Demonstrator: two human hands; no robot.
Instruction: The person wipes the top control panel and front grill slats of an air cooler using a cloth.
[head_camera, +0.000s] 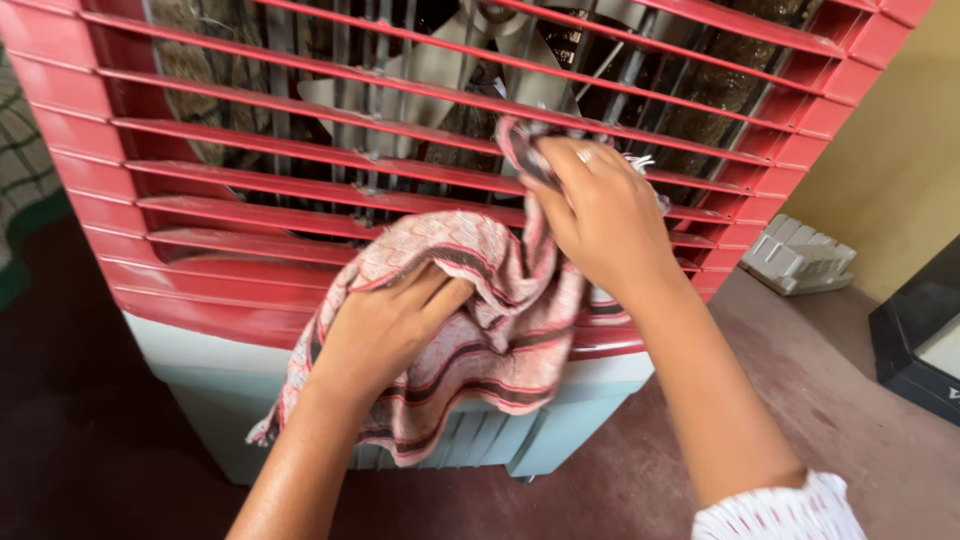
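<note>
A striped pink, white and dark cloth hangs against the red slatted grille of an air cooler. My left hand presses a fold of the cloth onto the lower slats. Higher up, near the grille's middle, my right hand grips the cloth's upper end. A grey fan shows behind the slats. The cooler's pale base stands on the dark floor.
A white moulded plastic piece lies on the floor at the right by a yellow wall. A black box-like object sits at the far right edge. Checked fabric shows at the left edge.
</note>
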